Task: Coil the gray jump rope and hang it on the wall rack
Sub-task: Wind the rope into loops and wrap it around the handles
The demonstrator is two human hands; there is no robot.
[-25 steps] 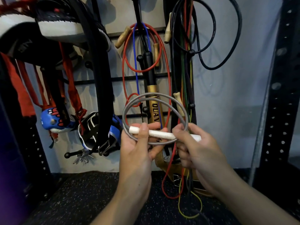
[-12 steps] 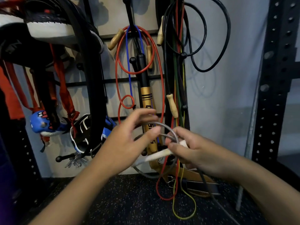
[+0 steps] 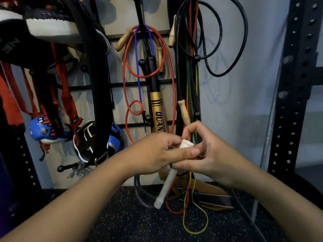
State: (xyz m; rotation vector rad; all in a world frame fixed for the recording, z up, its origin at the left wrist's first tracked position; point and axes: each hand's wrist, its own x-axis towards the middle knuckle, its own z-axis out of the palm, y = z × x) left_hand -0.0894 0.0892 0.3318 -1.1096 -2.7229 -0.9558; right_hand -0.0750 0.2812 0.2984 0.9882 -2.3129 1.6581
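Both hands, left hand (image 3: 157, 154) and right hand (image 3: 208, 154), close around the gray jump rope's white handles (image 3: 166, 187), its coil (image 3: 139, 191) dangling below the grip, liable to unwind if fingers loosen.

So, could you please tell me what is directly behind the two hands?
Behind the left hand and right hand hang the gold bat, red rope and colored bands; their middle stretches are covered.

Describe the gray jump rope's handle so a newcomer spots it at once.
Start at the wall rack hung with ropes, then drop to the two hands meeting below its centre. The white handle slants down-left from between the left hand and right hand. Unlike the tan wooden handles hanging above, it is pale and held.
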